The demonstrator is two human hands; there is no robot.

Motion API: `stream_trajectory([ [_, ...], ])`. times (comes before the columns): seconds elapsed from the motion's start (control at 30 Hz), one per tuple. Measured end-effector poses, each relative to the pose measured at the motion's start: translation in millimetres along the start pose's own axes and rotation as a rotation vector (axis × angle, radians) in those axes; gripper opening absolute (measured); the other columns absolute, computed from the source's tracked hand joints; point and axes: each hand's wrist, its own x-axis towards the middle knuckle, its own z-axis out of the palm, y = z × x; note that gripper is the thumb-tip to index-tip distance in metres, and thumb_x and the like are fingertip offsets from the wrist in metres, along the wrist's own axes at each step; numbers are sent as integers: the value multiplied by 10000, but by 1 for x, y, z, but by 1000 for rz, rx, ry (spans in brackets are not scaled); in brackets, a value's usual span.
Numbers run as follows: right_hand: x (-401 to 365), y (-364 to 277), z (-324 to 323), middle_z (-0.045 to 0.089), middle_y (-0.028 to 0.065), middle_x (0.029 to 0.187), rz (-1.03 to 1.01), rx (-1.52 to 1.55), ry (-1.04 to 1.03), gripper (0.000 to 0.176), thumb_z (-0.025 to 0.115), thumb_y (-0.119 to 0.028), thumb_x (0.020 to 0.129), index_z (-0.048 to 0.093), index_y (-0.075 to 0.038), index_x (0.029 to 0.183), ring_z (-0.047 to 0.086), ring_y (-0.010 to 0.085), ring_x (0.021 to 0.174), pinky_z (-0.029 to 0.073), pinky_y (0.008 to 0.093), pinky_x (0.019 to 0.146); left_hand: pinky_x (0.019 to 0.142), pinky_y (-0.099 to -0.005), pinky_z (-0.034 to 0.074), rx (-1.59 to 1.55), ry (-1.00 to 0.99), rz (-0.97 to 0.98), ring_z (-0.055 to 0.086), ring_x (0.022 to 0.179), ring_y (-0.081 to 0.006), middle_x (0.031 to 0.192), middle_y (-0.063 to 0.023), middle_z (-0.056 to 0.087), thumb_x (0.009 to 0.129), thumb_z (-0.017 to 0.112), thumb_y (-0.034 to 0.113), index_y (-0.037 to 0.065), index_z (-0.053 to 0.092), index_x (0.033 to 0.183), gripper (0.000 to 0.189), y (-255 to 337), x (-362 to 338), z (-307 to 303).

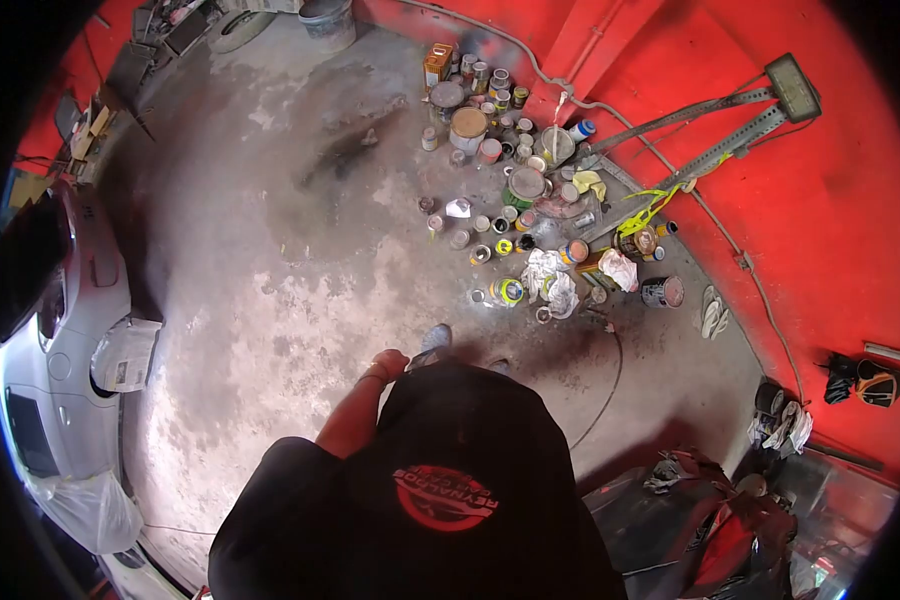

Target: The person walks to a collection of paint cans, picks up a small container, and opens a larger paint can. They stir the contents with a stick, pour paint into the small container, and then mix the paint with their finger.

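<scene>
My left hand [391, 362] hangs in front of my black shirt [470, 420], close to one of my grey shoes [435, 338]. It looks rounded, but its fingers are too small and turned away to make out, and nothing shows sticking out of it. My right hand is out of sight. Ahead on the concrete floor stand several paint cans, among them a can with a yellow-green label [508, 291] and a grey can [662, 292]. Crumpled white paper [562, 295] lies among the nearer cans.
To the left stands a silver car [80, 390] with plastic sheeting [95, 510] on it. A metal stand [710, 150] leans by the red wall [830, 240]. A hose [618, 370] runs across the floor on the right. Dark plastic-covered items [700, 520] sit at lower right.
</scene>
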Motion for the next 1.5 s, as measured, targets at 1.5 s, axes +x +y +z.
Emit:
stream_trajectory([
  [1.5,175,-366,111,759,185,1152,-354,41,-163,296,595,-318,1046,766,-119,1184,725,416,1109,577,516,952,889,-407,609,-1088,626,-578,792,945,-283,1078,-137,821,1096,545,380,67,758,1250,408,-405,-64,-248],
])
